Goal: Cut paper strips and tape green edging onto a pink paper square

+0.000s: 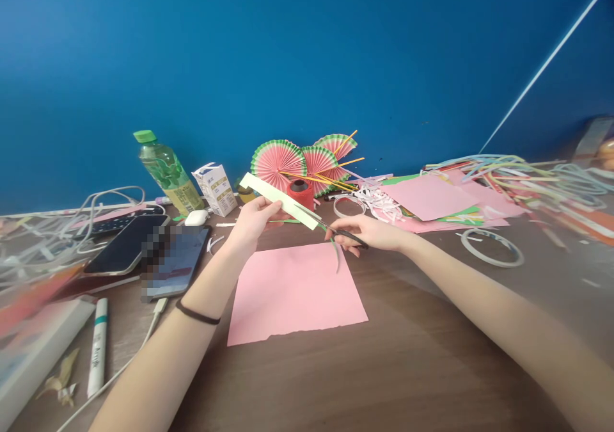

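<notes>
My left hand (255, 223) pinches a pale green paper strip (283, 201) and holds it tilted above the table. In my right hand (357, 232) is a pair of scissors (346, 233), its blades lying along the lower edge at the strip's right end. A thin green sliver (335, 256) hangs down beneath the blades. Below both hands a sheet of pink paper (297, 294) lies flat, its near edge uneven.
Pleated watermelon-coloured paper fans (278, 162) with sticks lean at the blue wall. A green-capped bottle (170, 173), a carton (214, 189), phones (127, 243) and a marker (98, 347) stand or lie left. Pink sheets (426, 195), a tape roll (492, 248) and paper strips (542, 189) lie right.
</notes>
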`<move>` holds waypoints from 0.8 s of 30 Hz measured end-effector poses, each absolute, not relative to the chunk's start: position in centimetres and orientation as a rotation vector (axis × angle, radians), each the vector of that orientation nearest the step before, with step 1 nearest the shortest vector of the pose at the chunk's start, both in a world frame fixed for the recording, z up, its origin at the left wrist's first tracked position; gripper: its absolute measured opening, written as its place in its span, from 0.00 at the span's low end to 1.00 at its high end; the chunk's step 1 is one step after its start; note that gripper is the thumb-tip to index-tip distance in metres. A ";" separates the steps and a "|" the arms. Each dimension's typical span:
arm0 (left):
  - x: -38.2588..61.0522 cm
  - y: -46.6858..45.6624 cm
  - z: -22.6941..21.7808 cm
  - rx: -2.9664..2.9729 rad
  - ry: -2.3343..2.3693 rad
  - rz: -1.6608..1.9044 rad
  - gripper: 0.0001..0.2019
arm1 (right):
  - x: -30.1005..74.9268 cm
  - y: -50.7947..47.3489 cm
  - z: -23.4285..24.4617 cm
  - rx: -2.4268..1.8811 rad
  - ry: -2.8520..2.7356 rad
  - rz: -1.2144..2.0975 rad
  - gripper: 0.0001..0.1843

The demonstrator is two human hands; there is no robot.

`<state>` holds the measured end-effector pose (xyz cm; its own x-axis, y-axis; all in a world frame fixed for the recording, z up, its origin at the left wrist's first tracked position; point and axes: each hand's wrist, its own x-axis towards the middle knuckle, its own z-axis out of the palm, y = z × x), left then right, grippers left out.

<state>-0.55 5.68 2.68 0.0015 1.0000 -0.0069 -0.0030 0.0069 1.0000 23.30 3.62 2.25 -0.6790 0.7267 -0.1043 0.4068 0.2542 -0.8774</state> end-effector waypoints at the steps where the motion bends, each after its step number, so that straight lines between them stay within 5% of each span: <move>1: -0.4 5.5 2.7 1.207 1.205 1.197 0.09 | 23.3 3.6 2.3 -1.034 -2.205 1.406 0.16; 24: 2.2 3.5 2.7 1.226 1.196 1.088 0.08 | 23.2 3.7 2.0 -1.055 -2.207 1.356 0.19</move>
